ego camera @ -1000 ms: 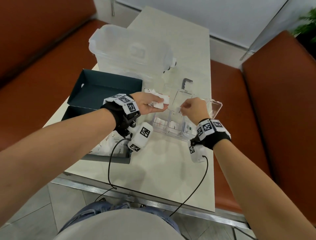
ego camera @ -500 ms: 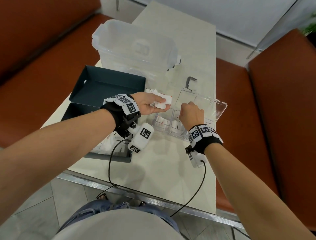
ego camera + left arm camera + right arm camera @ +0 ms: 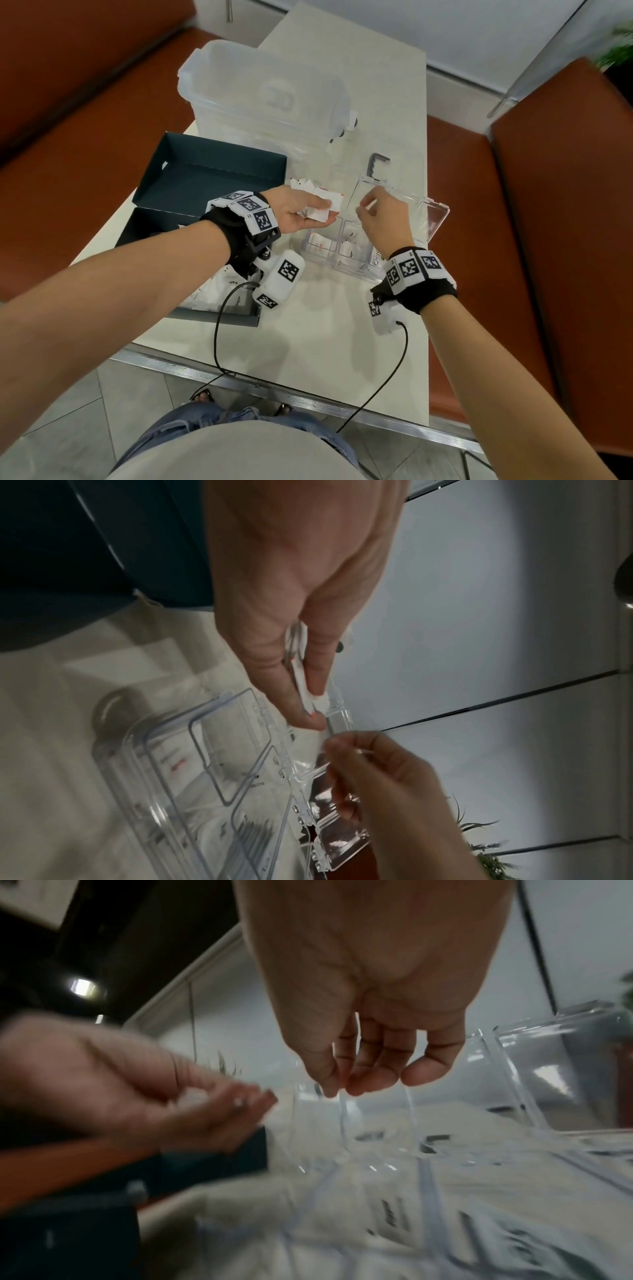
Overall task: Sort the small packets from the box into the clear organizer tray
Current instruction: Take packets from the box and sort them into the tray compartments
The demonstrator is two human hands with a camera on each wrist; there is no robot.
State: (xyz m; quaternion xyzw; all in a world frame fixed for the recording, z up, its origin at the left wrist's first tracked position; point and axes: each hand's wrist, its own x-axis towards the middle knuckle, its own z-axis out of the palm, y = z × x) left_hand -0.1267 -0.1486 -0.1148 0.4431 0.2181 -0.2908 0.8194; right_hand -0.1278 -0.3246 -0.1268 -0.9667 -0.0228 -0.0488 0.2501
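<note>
My left hand (image 3: 308, 214) hovers just left of the clear organizer tray (image 3: 346, 270) and grips a small bunch of white packets (image 3: 323, 209) between thumb and fingers; the left wrist view shows the packets (image 3: 303, 680) clamped there. My right hand (image 3: 368, 212) hangs over the tray's back compartments, a short gap from the packets. Its fingers (image 3: 356, 1085) are loosely curled with nothing between them. White packets (image 3: 322, 245) lie in the tray's front compartments. The tray's lid (image 3: 428, 212) stands open at the back right. The dark box (image 3: 219, 310) with more packets (image 3: 219, 287) sits under my left forearm.
The box's dark lid (image 3: 212, 171) lies behind it. A large clear plastic bin (image 3: 260, 92) stands at the back of the white table, and a small grey bracket (image 3: 376, 162) lies behind the tray. Orange-brown benches (image 3: 479, 205) flank the table. Wrist cables trail over its front edge (image 3: 274, 387).
My right hand dipped into a front tray compartment half a second ago and has risen back toward the left hand. The left hand has kept its packets and barely moved.
</note>
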